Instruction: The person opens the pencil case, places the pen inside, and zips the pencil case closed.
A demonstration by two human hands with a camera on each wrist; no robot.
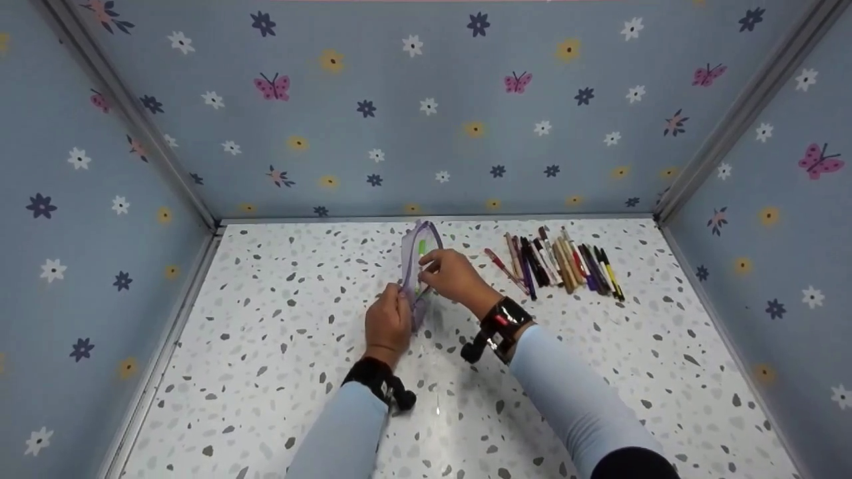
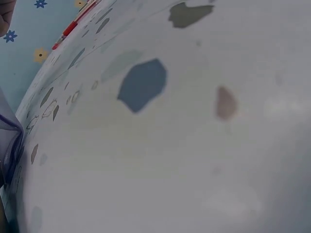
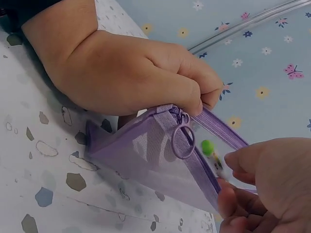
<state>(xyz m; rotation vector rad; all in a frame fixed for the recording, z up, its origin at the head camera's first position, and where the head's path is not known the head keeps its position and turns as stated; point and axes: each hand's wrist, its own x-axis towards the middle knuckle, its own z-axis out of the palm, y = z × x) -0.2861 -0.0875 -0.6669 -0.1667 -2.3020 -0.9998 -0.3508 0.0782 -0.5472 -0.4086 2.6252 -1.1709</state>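
The pouch [image 1: 418, 318], made of purple mesh with a zip, stood on the table [image 1: 266, 372] near the middle of its far half, its opening spread. The left hand [image 1: 388, 326] gripped the near end of the zip edge; a purple ring [image 3: 182, 157] on the zip pull hung just beside its fingertips, on the outer side of the mesh. The right hand [image 1: 459, 276] was at the right side of the opening, fingers bent and thumb close to the forefinger. Whether it pinched the rim or a small item could not be determined, since its own fingers covered the contact area.

A bright green item [image 3: 208, 147] showed inside the opening. Its lower part was obscured by the right hand and the rim, and its type could not be confirmed.

To the right of the right hand, a row of pens [image 1: 566, 266] lay on the table, packed closely; overlap prevented an exact count. A red pen [image 1: 506, 271] lay slanted at the left end of the row.

The left wrist view was mostly bare, blurred table surface, with the pouch cut off at the left edge. A black rounded shape [image 1: 634, 464] at the right sleeve [image 1: 576, 392] was cut off by the near edge of the head view.
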